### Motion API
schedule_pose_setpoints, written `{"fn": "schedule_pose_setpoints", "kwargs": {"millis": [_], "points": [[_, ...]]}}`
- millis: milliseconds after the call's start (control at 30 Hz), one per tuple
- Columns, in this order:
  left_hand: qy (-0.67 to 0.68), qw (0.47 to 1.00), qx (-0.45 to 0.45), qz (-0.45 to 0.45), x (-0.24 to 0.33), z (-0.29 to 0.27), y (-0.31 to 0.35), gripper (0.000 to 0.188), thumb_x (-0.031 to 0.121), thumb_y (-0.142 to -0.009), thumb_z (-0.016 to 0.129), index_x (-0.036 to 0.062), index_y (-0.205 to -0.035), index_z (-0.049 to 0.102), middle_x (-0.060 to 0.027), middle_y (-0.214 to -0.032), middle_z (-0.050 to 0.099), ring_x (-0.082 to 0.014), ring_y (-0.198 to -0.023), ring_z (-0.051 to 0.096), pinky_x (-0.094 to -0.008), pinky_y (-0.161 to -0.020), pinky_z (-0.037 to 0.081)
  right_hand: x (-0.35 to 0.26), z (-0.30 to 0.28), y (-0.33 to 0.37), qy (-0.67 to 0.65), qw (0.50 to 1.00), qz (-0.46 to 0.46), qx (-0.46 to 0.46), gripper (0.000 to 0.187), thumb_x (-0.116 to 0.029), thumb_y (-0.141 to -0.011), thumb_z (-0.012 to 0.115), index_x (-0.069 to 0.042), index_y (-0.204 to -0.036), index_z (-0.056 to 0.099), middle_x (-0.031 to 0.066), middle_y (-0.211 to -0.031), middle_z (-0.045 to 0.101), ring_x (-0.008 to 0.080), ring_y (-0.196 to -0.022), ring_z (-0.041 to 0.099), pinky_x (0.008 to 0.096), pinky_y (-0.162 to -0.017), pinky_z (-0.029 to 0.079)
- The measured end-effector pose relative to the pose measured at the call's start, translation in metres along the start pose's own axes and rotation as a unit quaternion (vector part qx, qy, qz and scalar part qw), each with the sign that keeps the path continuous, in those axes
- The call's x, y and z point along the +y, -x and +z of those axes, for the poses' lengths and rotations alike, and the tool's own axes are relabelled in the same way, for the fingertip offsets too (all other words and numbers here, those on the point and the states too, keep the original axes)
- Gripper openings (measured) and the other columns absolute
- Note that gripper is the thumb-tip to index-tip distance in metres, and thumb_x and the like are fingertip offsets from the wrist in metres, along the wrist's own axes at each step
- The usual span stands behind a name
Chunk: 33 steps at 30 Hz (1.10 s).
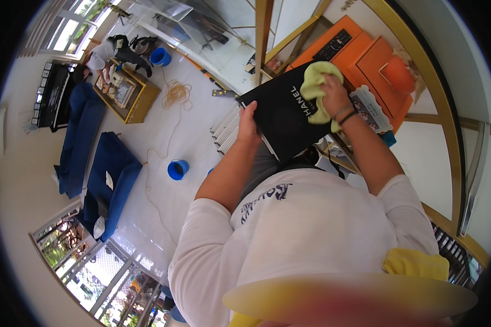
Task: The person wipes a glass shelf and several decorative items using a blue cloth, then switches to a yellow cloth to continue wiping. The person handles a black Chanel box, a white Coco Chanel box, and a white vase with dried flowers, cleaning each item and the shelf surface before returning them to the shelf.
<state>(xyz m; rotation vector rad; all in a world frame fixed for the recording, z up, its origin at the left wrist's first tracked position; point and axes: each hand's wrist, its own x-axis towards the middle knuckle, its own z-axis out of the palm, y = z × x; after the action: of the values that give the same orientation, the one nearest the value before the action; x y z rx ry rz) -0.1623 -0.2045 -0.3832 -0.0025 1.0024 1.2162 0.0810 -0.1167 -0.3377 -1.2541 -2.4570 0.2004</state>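
A large black hardcover book [281, 117] with white lettering is held tilted in front of my body. My left hand [249, 122] grips its left edge, with the thumb lying on the cover. Bunched under my right hand [335, 95], a yellow-green cloth [313, 82] presses on the book's upper right part. My right fingers are closed around the cloth and partly hidden in its folds. Below the right hand is a white scalloped picture frame [370, 108], close to the wrist.
A gold-framed shelf unit [450, 163] stands at right, with an orange box [373, 62], a remote control [333, 45] and an orange round object [400, 75]. Blue buckets [178, 169], a loose cord [175, 94] and blue sofas [114, 177] are left. Another person [101, 54] leans over a gold table [142, 103].
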Motion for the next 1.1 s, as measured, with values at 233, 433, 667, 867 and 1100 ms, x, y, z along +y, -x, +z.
{"fn": "schedule_pose_setpoints", "kwargs": {"millis": [233,433,667,867,1100], "points": [[-0.003,0.999,-0.026,0.04,0.008,0.007,0.003,0.038,0.026,-0.083,0.051,0.006,-0.114,0.04,-0.012,-0.108,0.054,-0.024,-0.095,0.057,-0.0361,-0.083,0.049,-0.104,0.027,-0.015,-0.061,0.99,-0.126,0.019,0.025,-0.005,-0.066,0.056,-0.008,-0.089,0.066,0.0138,-0.116,0.053,0.0307,-0.108,0.051,0.0429,-0.09,0.041],[0.004,1.0,-0.014,0.004,0.007,0.004,0.006,0.043,0.035,-0.086,0.047,0.0043,-0.117,0.049,-0.0104,-0.113,0.056,-0.0248,-0.104,0.053,-0.0375,-0.094,0.039,-0.031,0.024,-0.05,-0.153,0.977,0.132,-0.069,0.021,-0.02,-0.082,0.05,-0.011,-0.095,0.064,0.0088,-0.114,0.054,0.0277,-0.11,0.049,0.0374,-0.089,0.041],[-0.001,1.0,-0.028,0.014,0.012,0.015,0.014,0.055,0.047,-0.089,0.038,0.0069,-0.125,0.041,-0.0106,-0.124,0.048,-0.0248,-0.116,0.045,-0.0379,-0.1,0.033,-0.048,0.037,-0.074,-0.006,0.988,0.119,-0.1,0.024,-0.013,-0.079,0.049,-0.01,-0.098,0.063,0.011,-0.119,0.048,0.0303,-0.112,0.045,0.0423,-0.088,0.04],[0.0,0.999,-0.049,0.01,0.016,0.017,0.023,0.073,0.064,-0.085,0.019,0.0118,-0.136,0.025,-0.0112,-0.139,0.031,-0.0276,-0.126,0.032,-0.0412,-0.104,0.028,-0.117,0.041,-0.052,-0.067,0.98,-0.188,-0.016,0.02,-0.018,-0.079,0.052,-0.01,-0.093,0.065,0.0088,-0.118,0.051,0.0299,-0.11,0.048,0.0418,-0.085,0.043],[0.016,1.0,-0.015,0.01,0.017,0.013,0.023,0.077,0.065,-0.085,0.02,0.0049,-0.131,0.033,-0.0124,-0.133,0.039,-0.0278,-0.125,0.033,-0.041,-0.103,0.025,-0.055,0.027,-0.081,0.007,0.986,0.144,-0.087,0.024,-0.012,-0.077,0.049,-0.005,-0.097,0.06,0.0148,-0.109,0.051,0.0297,-0.1,0.051,0.0432,-0.082,0.042]]}}
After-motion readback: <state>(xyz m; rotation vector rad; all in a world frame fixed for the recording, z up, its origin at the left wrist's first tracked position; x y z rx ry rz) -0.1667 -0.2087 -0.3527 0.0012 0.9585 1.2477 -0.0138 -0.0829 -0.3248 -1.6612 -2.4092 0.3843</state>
